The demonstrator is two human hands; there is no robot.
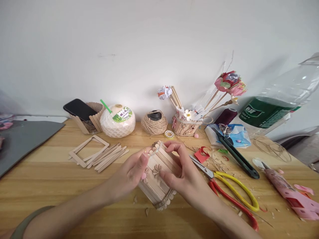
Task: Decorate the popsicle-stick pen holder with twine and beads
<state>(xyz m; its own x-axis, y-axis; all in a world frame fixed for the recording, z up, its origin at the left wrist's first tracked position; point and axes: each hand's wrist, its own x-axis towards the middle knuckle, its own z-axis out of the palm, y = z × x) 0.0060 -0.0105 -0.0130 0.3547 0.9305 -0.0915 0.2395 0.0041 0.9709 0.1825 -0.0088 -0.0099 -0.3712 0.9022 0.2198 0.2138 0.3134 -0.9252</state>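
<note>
Both hands grip the stick box [159, 174] above the table [50, 186], left hand [132, 174] steadying, right hand [183, 174] pinching trim at its rim; next likely needs firm, even pressing.

A small box [159, 172] of pale wooden sticks, flower-decorated with twine trim, sits tilted between the fingers [143, 159] of both hands, open end up.

At frame centre, the pale wooden stick box [159, 172] bears 1 carved flower; lower right, yellow-and-red-handled metal scissors [224, 186].
</note>
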